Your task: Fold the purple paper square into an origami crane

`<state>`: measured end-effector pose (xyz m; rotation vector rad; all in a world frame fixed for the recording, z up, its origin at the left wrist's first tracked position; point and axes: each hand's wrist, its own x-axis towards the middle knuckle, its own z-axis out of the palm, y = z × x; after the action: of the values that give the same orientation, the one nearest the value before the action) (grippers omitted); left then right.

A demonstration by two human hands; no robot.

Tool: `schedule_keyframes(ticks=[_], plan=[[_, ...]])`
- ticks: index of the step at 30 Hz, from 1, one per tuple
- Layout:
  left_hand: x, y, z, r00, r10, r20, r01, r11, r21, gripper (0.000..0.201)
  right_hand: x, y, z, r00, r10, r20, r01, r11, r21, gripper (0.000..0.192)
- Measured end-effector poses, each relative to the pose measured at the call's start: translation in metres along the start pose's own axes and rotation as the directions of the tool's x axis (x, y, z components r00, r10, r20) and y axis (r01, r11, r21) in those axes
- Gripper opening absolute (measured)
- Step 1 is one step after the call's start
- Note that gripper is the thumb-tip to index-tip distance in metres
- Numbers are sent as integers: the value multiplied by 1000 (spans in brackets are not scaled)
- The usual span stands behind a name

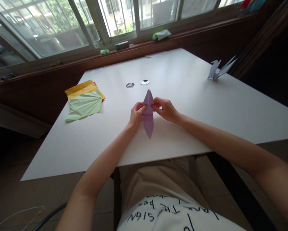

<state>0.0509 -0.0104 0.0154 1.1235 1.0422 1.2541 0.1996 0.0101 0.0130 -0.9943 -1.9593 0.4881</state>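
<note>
A folded sheet of purple origami paper (pixel 148 120) stands out long and narrow between my two hands, a little above the white table. It comes to a point at the bottom, while its top end splits into two tips. My left hand (pixel 137 112) pinches its left edge with the thumb on the front face. On the opposite edge, my right hand (pixel 165 108) pinches the paper at about the same height. The fingers behind the paper are partly hidden.
Creased green paper (pixel 83 107) and yellow paper (pixel 82 89) lie at the left of the white table (pixel 194 128). Two small round discs, one being a silvery disc (pixel 130 85), lie beyond my hands. A folded grey paper crane (pixel 216 72) stands at the right edge. Windows line the back.
</note>
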Motion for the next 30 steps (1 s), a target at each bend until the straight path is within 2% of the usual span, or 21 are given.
schedule_keyframes(ticks=[6,13,19,23,30], plan=[[3,-3,-1,1000,30,4,-30,1000,6,10,-1,-2,-1,1000,-19,5,19,999,-36,10],[3,-4,0,999,37,-6,-37,999,33,11,0,0,0,1000,-19,6,19,1000,-2,11],[2,-3,-1,1000,21,-5,-21,1000,20,14,0,-3,-1,998,-53,-46,52,999,-15,12],[2,-2,-2,1000,6,-5,-5,1000,15,15,2,-6,-3,999,3,-38,-1,999,49,12],[2,-1,-2,1000,7,-5,-7,1000,19,16,4,-8,-6,998,63,-19,-62,996,57,14]])
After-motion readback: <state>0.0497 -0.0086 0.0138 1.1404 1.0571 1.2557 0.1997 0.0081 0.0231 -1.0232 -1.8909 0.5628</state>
